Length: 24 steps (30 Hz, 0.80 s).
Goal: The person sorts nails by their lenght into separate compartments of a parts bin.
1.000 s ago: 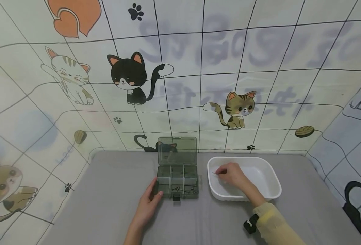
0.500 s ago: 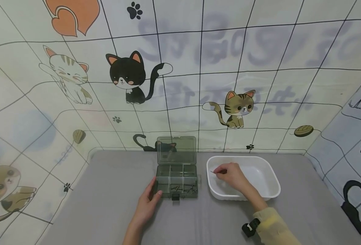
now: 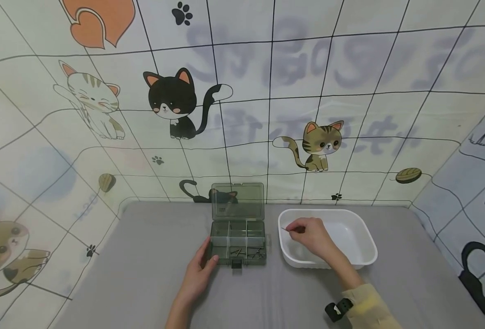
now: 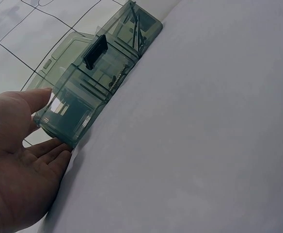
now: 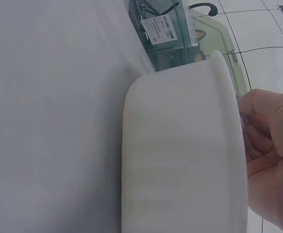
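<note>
A translucent green compartment box (image 3: 238, 242) sits on the table with its lid (image 3: 237, 201) raised at the back. Screws (image 3: 238, 252) lie in its front middle compartment, and dark, thin metal pieces (image 3: 256, 253) in the front right one. My left hand (image 3: 198, 274) rests against the box's left front corner, thumb on the front edge, fingers fairly straight along the side. Over the left part of a white plastic basin (image 3: 361, 235), my right hand (image 3: 310, 234) pinches a thin, nail-like piece (image 3: 284, 229) between thumb and index finger. In the right wrist view the basin's wall hides the fingertips.
The basin stands just right of the box, with a narrow gap between them. A grey cloth covers the table (image 3: 160, 256). Cat-patterned sheets (image 3: 242, 114) rise behind and at both sides. A black wrist camera (image 3: 338, 310) hangs by the right sleeve.
My right hand shifts slightly to the left inside the basin, the thin piece now showing further out to the left of the fingertips. My left hand and the box stay put.
</note>
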Tool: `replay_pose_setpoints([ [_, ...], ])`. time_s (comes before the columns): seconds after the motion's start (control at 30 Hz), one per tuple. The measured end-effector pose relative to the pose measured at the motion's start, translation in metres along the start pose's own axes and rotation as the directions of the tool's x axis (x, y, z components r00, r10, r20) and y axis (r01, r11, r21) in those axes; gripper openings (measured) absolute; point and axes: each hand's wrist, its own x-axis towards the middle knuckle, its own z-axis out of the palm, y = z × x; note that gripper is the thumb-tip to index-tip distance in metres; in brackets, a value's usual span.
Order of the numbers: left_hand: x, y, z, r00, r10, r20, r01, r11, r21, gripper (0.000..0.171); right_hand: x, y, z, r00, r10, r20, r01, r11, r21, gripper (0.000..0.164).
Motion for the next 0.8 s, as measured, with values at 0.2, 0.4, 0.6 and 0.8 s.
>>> replay_pose_setpoints([
  [0.2,0.0,0.0,0.0,1.0,0.001,0.001,-0.001,1.0,0.006,0.058,-0.004,-0.006,0.001,1.0,0.007,0.0,-0.007,1.0,0.024,0.008],
  [0.4,0.001,-0.001,0.001,1.0,0.009,-0.004,-0.009,1.0,0.003,0.059,-0.005,-0.008,0.004,1.0,-0.003,0.003,0.003,1.0,0.031,0.01],
  [0.6,0.001,0.0,0.002,1.0,0.017,-0.005,-0.017,1.0,0.003,0.059,-0.005,-0.011,0.008,1.0,-0.019,0.001,0.019,0.999,0.049,0.011],
  [0.8,0.002,-0.002,0.002,0.999,0.03,-0.012,-0.03,1.0,-0.007,0.06,-0.006,-0.021,0.019,0.999,-0.048,0.022,0.046,0.995,0.09,0.013],
])
